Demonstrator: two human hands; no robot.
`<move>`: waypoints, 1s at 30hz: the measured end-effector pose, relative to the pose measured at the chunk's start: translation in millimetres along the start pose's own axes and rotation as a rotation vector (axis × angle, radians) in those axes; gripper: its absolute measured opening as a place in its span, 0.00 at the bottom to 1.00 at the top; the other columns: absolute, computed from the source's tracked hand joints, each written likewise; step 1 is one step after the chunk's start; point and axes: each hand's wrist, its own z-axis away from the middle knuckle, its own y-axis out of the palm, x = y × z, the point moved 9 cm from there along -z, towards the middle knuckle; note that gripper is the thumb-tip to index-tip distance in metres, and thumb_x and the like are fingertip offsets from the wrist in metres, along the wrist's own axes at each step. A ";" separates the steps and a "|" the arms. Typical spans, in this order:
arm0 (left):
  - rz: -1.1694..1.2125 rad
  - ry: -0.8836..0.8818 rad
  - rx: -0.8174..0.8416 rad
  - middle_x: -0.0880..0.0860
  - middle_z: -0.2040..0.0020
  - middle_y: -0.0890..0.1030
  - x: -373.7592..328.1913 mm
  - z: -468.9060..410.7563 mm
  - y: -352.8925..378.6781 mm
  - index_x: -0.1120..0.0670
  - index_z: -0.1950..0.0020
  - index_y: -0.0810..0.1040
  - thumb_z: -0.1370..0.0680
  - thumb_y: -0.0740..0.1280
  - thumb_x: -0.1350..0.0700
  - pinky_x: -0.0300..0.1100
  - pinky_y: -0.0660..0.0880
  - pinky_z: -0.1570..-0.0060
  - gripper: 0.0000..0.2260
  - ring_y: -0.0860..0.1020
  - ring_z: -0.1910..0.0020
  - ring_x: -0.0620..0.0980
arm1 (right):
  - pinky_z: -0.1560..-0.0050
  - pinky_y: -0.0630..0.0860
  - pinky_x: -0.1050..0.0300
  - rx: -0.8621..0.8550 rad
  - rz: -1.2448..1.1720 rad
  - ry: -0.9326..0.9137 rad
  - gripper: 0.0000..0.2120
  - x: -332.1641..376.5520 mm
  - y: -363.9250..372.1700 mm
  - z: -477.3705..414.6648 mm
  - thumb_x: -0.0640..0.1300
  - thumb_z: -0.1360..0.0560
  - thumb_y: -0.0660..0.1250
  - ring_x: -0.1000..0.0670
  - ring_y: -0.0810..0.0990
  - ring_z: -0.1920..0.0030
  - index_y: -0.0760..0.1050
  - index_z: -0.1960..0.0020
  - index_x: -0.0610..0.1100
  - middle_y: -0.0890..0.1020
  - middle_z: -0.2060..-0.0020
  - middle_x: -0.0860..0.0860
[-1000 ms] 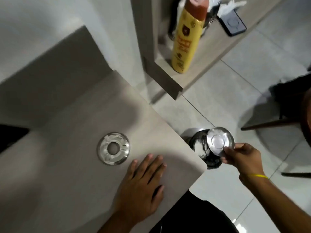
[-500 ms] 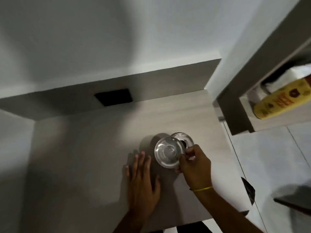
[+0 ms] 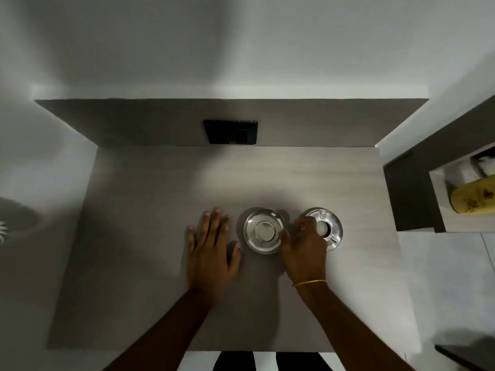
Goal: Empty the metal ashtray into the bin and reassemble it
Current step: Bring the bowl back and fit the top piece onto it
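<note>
Right hand of mine now rests low on the tabletop, fingers pinched on the right rim of the ashtray bowl. Half a second ago that hand carried the bowl in the air, overlapping the ashtray lid; now the bowl sits flat on the tabletop, mouth up, just left of the lid, and the two pieces lie side by side with my hand between them, covering the lid's left edge. A second ago the bowl was tipped over the bin off the tabletop's corner; the bin is out of view now. My left hand lies palm down, fingers spread and holding nothing, just left of the bowl, much as it lay in both earlier frames.

From the head view I count two hands, two ashtray pieces (one bowl, one ring-shaped lid with a centre hole), one yellow wristband, one dark wall plate on the back panel, and one yellow spray can on the shelf at right.
</note>
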 end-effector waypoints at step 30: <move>0.018 0.030 0.012 0.57 0.12 0.61 -3.8 -2.4 -1.9 0.53 0.15 0.66 0.16 0.61 0.41 0.71 0.56 0.18 0.31 0.54 0.12 0.58 | 0.42 0.81 0.43 0.359 0.793 -0.364 0.43 90.3 37.8 10.8 0.61 0.36 0.70 0.39 0.72 0.36 0.67 0.21 0.55 0.68 0.31 0.48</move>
